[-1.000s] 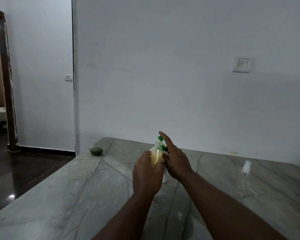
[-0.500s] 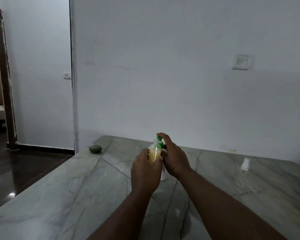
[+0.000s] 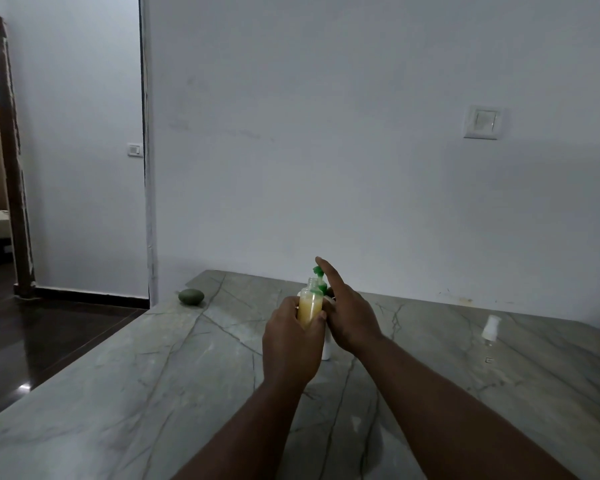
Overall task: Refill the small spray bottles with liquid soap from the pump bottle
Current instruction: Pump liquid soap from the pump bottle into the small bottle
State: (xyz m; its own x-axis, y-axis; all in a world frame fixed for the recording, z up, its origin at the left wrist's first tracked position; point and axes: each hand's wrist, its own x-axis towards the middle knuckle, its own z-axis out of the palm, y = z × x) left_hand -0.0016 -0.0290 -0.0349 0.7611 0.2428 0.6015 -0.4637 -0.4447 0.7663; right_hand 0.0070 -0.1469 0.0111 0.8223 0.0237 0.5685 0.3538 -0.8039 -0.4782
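While the left hand (image 3: pixel 291 341) holds the small spray bottle (image 3: pixel 309 306) with its fingers wrapped round the lower body, the bottle stands upright. Its long axis runs from twelve to six o'clock, and its open mouth is just under the green spout of the pump bottle (image 3: pixel 326 348), which stands on the table (image 3: pixel 153 393) directly behind it, at twelve o'clock. The right hand (image 3: pixel 352 317) is the nearer one to the pump. Its index finger (image 3: pixel 328 271) is straight and lies just over the pump head, pointing to about eleven o'clock. The other fingers are lower, beside the neck and partly hidden, so I cannot tell if they hold it. By my judgement the coming press must go straight down, while the mouth is kept under the spout. Yellow soap already fills most of the bottle. The table is grey-green marble with dark veins. A second spray bottle (image 3: pixel 490 327) with a white cap stands well apart at three o'clock, and a dark green rounded object (image 3: pixel 191 296) lies at ten o'clock. Behind is a pale wall (image 3: pixel 326 150) with a switch plate (image 3: pixel 484 122).
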